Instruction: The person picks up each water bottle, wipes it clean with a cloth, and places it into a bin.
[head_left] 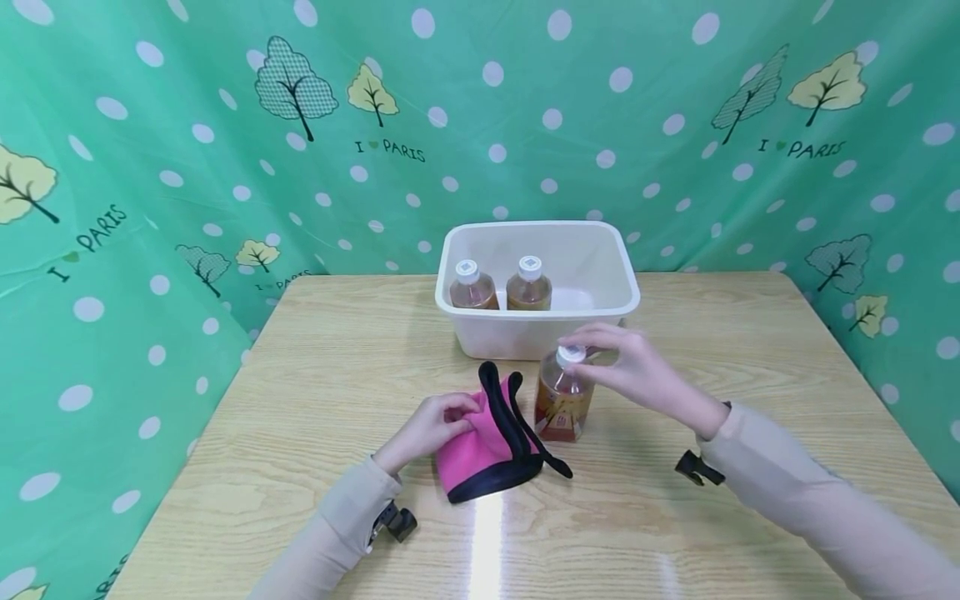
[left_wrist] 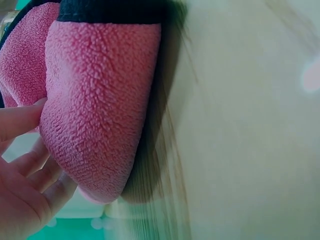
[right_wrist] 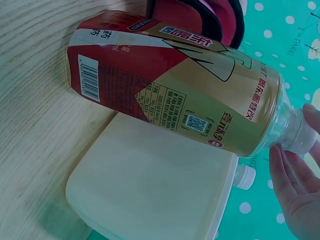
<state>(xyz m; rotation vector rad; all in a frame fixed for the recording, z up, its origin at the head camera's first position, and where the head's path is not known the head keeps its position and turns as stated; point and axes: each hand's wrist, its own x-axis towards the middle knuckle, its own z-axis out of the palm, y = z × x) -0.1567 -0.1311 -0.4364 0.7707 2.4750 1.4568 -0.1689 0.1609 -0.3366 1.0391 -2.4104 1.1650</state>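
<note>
My left hand (head_left: 435, 429) pinches a pink fleece item with black trim (head_left: 476, 454), which stands folded on the table. Its exact kind is unclear; the left wrist view shows its fuzzy pink side (left_wrist: 100, 100) close up, with the thumb and fingers at its edge. Just right of it is a drink bottle (head_left: 562, 408) with amber contents and a white cap. Thumb and fingers of my right hand (head_left: 622, 358) grip that bottle by the cap. Seen from the right wrist, its label (right_wrist: 165, 90) is red and gold, with a barcode.
Behind the held bottle stands a white plastic bin (head_left: 495, 333). Two capped bottles, one on the left (head_left: 474, 290) and one near the middle (head_left: 529, 287), are inside it. A green dotted curtain (head_left: 525, 108) hangs behind the wooden table (head_left: 300, 358).
</note>
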